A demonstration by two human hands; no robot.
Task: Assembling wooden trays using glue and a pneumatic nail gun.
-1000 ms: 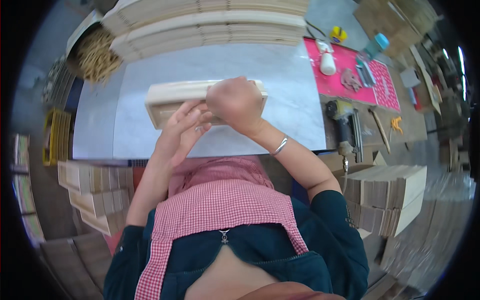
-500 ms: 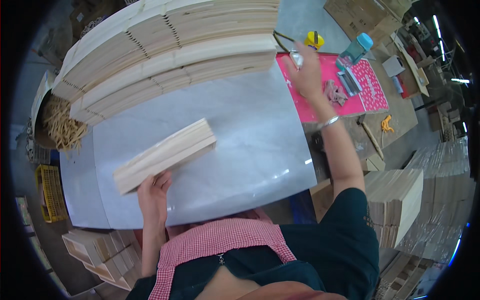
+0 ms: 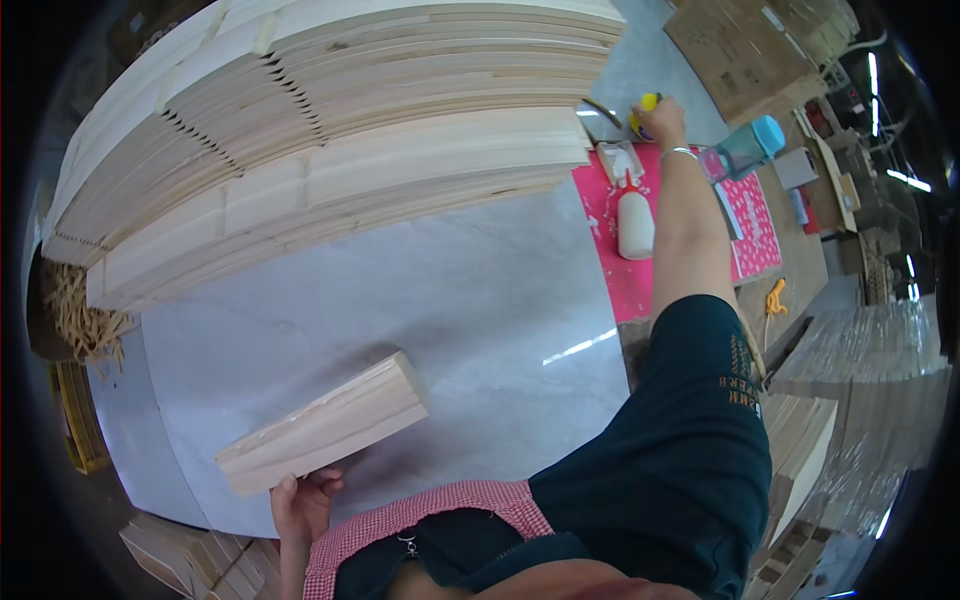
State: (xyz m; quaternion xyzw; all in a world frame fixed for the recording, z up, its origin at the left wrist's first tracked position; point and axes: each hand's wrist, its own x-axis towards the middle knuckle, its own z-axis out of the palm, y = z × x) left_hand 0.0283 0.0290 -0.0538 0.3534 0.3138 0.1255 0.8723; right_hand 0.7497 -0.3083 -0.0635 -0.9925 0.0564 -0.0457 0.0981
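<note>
A long, squared piece of pale wood [image 3: 325, 425], with a layered top face, lies slanted near the front of the grey-white tabletop [image 3: 470, 290]. My left hand [image 3: 302, 503] grips its near lower edge, thumb on the front face and fingers partly underneath. At the far right my arm is stretched out, and my right hand [image 3: 665, 122] closes on a small round yellow container [image 3: 642, 118]. Its fingertips are partly hidden. Nearer than that hand, a white squeeze bottle with a red nozzle [image 3: 635, 225] stands on the pink mat [image 3: 625, 285], beside a small white-smeared tray [image 3: 620, 160].
Tall stacks of pale boards [image 3: 430, 150] fill the back left of the table. A teal bottle [image 3: 742, 150] stands right of my forearm. Cardboard boxes [image 3: 740, 55] are at the far right; wood shavings [image 3: 80, 310] fill a bin at left. Wrapped board stacks [image 3: 850, 350] stand at right.
My right hand has reached farther forward and right, onto the yellow container. The wood piece has come nearer to me with my left hand on it. The view has shifted; the squeeze bottle now shows.
</note>
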